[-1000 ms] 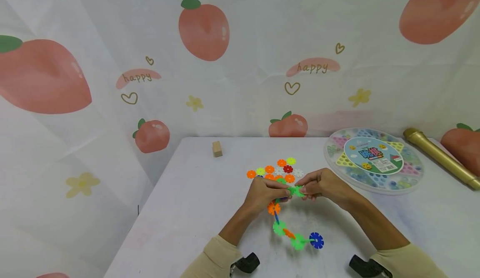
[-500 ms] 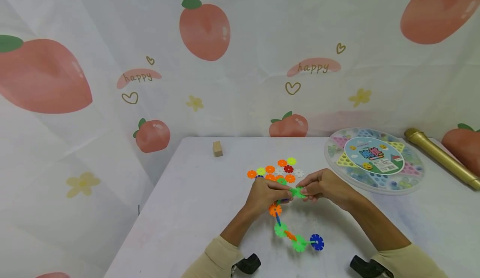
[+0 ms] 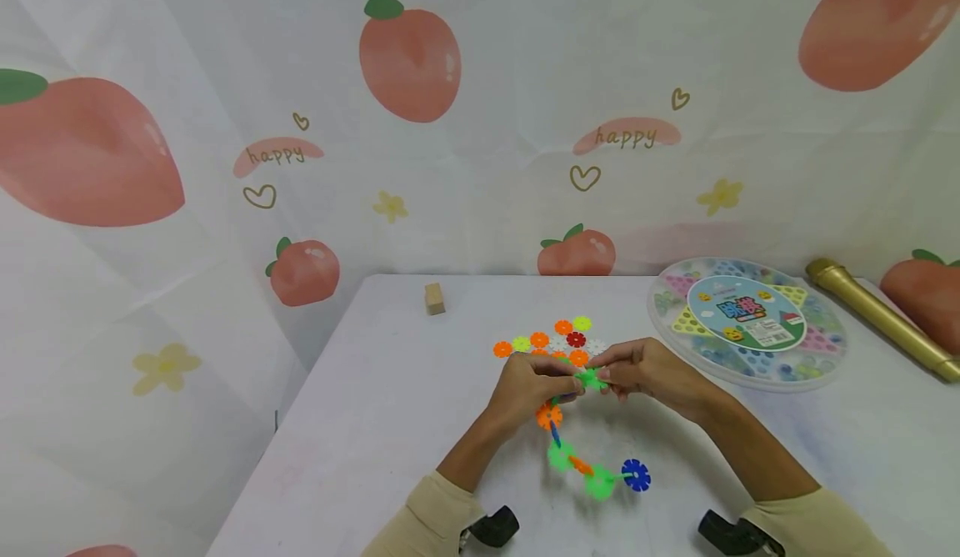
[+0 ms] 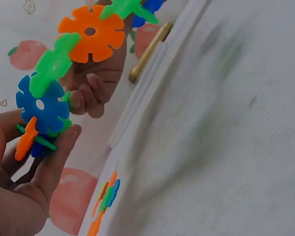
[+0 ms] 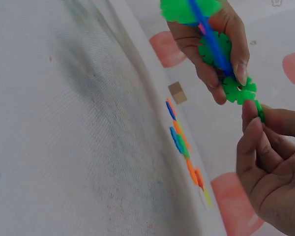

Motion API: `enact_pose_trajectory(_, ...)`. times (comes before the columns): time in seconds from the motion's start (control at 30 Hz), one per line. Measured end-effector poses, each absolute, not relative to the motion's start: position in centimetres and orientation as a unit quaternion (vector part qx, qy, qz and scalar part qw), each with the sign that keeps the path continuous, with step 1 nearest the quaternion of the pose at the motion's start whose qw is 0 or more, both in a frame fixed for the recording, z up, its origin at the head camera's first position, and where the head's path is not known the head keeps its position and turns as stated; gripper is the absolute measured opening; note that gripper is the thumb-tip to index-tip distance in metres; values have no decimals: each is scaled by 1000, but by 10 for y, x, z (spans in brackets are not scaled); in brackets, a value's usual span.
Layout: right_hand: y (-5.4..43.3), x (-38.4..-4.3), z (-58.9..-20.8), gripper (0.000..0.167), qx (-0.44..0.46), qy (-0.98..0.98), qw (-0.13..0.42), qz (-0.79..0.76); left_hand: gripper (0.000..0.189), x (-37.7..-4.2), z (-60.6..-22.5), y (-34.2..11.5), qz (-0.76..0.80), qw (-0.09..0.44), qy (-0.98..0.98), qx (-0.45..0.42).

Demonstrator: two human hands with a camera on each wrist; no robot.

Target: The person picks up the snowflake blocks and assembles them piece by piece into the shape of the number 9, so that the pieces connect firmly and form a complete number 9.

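Note:
My left hand [image 3: 525,392] pinches one end of a chain of slotted plastic flower discs. The chain hangs below it, with an orange disc [image 3: 550,416], green discs and a dark blue disc [image 3: 637,475] at its far end. Thumb and fingers of my right hand [image 3: 648,373] pinch a small green disc [image 5: 261,112]. In the right wrist view it meets another green disc [image 5: 239,91] at the left fingertips; whether they are joined, I cannot tell. A blue disc [image 4: 43,104] sits above the left fingers in the left wrist view.
Several loose discs, among them a dark red one [image 3: 575,338], lie behind the hands on the white table [image 3: 375,424]. A wooden block [image 3: 434,298] stands at the back left. At the back right are a round game box [image 3: 675,357] and a gold microphone-shaped object [image 3: 885,317].
Both hands stay nearly in place, still pinching. The green disc between them has risen slightly and tilted, and the right fingertips have shifted a little left. The hanging chain sways slightly.

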State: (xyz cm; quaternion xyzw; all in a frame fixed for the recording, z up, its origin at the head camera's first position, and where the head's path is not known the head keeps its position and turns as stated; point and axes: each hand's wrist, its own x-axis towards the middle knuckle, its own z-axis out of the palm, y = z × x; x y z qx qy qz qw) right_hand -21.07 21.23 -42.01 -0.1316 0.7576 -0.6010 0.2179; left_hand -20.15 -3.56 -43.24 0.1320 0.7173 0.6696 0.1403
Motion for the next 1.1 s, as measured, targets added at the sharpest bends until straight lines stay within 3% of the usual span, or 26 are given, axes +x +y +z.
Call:
enact_pose_trajectory(0.2,209,-212,-419,44,-112,759,213,-605,18,-202,-436,-33,703,143,688,111)
enact_pose_trajectory(0.7,208,-209,-418,35,-118,773,198,-591,32,-202,-434,-35,660,180,716,140)
enact_pose_trajectory(1.1,206,-210,-421,32,-139,786,207,-565,24,-204,-433,-37,652,192,724,117)
